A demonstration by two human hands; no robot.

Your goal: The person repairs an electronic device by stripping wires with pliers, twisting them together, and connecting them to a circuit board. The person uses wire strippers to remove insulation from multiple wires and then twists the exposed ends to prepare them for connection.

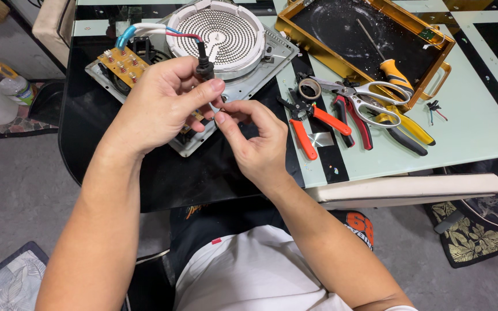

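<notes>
Head view looks down on a glass worktop (479, 138) where an opened electric hotplate lies. At the far left of it sits a yellow circuit board (123, 64), exposed on the metal base plate (272, 63), with blue and white wires (145, 30) running across to the round coil heater (223, 35), so the wiring seems laid bare for handling. The left hand (162, 106) is curled, thumb and forefinger pinching a small black connector (204, 68) at a wire's end, lifted just above the base plate. The right hand (255, 138) meets it just beside, fingertips pressed together on something tiny and pale; what it is cannot be told. Further right lie a tape roll (309, 88), orange-handled cutters (312, 124), scissors and pliers (370, 106), kept near for reach. A screwdriver (390, 64) rests in a gold tray (295, 35).
</notes>
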